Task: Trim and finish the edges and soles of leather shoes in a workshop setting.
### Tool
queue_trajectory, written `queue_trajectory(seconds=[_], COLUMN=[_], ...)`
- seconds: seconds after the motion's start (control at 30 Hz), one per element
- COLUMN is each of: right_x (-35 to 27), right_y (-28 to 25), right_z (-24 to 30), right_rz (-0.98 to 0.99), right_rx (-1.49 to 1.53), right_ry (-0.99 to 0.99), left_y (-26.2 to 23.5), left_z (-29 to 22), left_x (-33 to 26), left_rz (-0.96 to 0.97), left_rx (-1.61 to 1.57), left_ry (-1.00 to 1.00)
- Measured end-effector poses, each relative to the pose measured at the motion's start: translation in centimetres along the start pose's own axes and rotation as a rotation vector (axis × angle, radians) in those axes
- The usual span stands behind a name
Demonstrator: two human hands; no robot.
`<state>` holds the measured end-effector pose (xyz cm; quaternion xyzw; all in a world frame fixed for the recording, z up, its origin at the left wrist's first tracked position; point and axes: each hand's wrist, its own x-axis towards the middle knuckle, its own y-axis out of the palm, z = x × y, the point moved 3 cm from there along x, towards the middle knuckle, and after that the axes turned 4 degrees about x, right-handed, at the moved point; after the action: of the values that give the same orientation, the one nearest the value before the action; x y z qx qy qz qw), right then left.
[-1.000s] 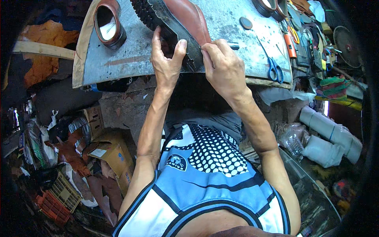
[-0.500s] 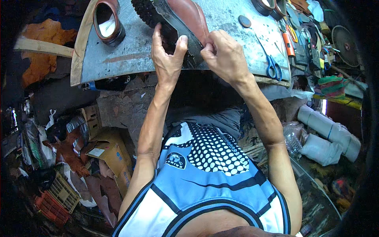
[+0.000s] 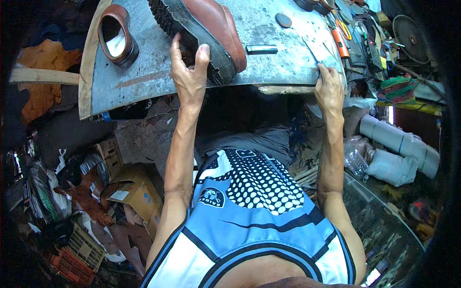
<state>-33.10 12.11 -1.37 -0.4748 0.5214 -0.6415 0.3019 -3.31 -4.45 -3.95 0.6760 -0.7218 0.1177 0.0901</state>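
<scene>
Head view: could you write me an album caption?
At the workbench, left hand holding a brown shoe, right hand at the scissors.

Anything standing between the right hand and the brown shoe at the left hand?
Nothing visible on the straight line from the right hand to the shoe; a short dark cylinder lies on the table just beyond that line.

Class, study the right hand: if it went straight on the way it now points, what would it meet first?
Most likely the scissors, which extend up the table from the right hand. It may already touch them; the hand hides part of them, and depth is unclear.
</scene>
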Motion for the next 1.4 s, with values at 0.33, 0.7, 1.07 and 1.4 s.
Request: queue_trajectory(seconds=[0.33,0.7,1.07,1.4], right_x=[-0.3,-3.3,-5.5,-5.7], right_y=[-1.0,-0.8,-3.7,-3.6], right_z=[-2.2,-4.1,11.7,11.7], right_rz=[0.119,0.215,-0.052,-0.001], right_rx=[-0.019,0.086,0.533,0.425], right_ry=[0.17,0.228,-0.179,-0.207], left_y=[0.0,-0.2,0.1,0.4], left_z=[0.5,0.6,0.2,-0.2], left_x=[0.8,0.6,0.6,0.4], left_rz=[-0.013,-0.018,-0.034,-0.029], left_rx=[0.052,-0.005,0.047,0.085], left_ry=[-0.021,-0.05,-0.07,-0.086])
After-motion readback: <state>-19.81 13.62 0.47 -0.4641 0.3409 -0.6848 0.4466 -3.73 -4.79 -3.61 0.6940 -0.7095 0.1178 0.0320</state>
